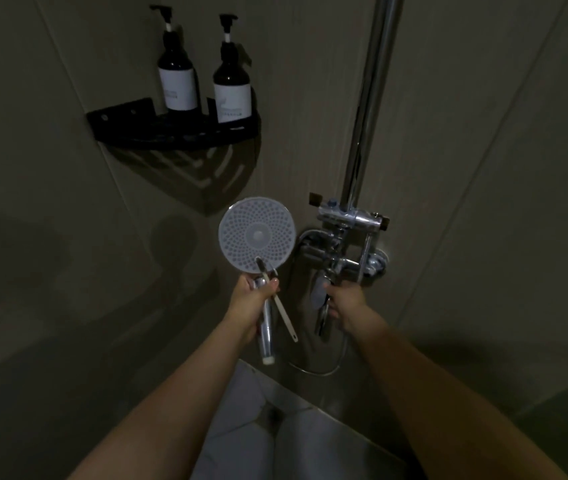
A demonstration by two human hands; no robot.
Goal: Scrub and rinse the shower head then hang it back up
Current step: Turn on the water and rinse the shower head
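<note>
My left hand (pixel 253 299) grips the chrome handle of the round shower head (pixel 257 234), whose white nozzle face points toward me. The same hand also holds a toothbrush (pixel 284 315), its dark bristles lying against the lower edge of the face. My right hand (pixel 344 303) is closed on the lever of the chrome faucet mixer (pixel 324 268) on the wall. The holder clamp (pixel 351 216) on the vertical chrome rail (pixel 372 98) stands empty just above the mixer. The hose (pixel 317 370) loops below it.
A black corner shelf (pixel 175 133) at upper left carries two dark pump bottles (pixel 175 74) (pixel 231 84). Tiled walls meet in the corner behind it. The light is dim. A pale fixture (pixel 241 427) lies below between my forearms.
</note>
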